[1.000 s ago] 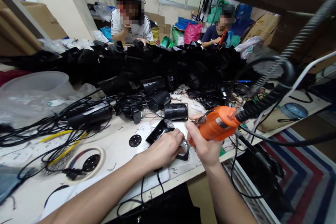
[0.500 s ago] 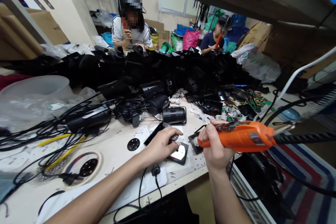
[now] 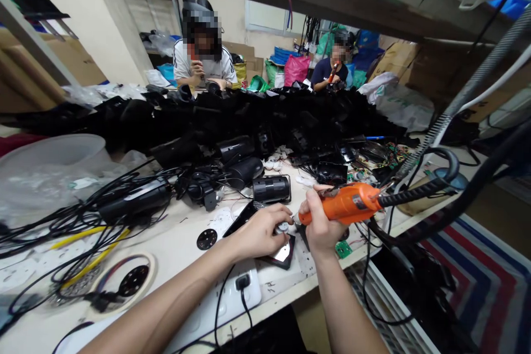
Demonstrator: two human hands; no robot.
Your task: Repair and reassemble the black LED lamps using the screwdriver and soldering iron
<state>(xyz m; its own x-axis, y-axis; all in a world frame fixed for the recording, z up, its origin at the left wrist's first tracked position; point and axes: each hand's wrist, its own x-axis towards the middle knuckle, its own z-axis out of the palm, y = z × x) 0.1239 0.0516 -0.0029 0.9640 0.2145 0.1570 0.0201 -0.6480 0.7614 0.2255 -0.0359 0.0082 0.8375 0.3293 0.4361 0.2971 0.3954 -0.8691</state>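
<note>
My right hand (image 3: 326, 227) is wrapped round an orange electric screwdriver (image 3: 348, 203), which lies nearly level with its tip pointing left. That tip reaches my left hand's fingertips. Thumb and fingers of my left hand (image 3: 263, 231) pinch a small round silvery part (image 3: 282, 227), partly hidden by the fingers. Beneath it, on the white table, lies a black rectangular housing (image 3: 286, 257) with a shiny pale face. Just behind my hands rests a black ribbed cylindrical housing (image 3: 271, 189).
Black cables (image 3: 136, 193) tangle at the left, near a masking tape roll (image 3: 151, 271). A white power strip (image 3: 251, 287) sits along the front edge. Black housings (image 3: 232, 116) pile across the back, with two people working beyond. A coiled cord (image 3: 440, 182) hangs at right.
My right hand has brought the screwdriver left, its tip now at the part in my left hand. A green circuit board shows beside my right wrist. The view has shifted slightly.
</note>
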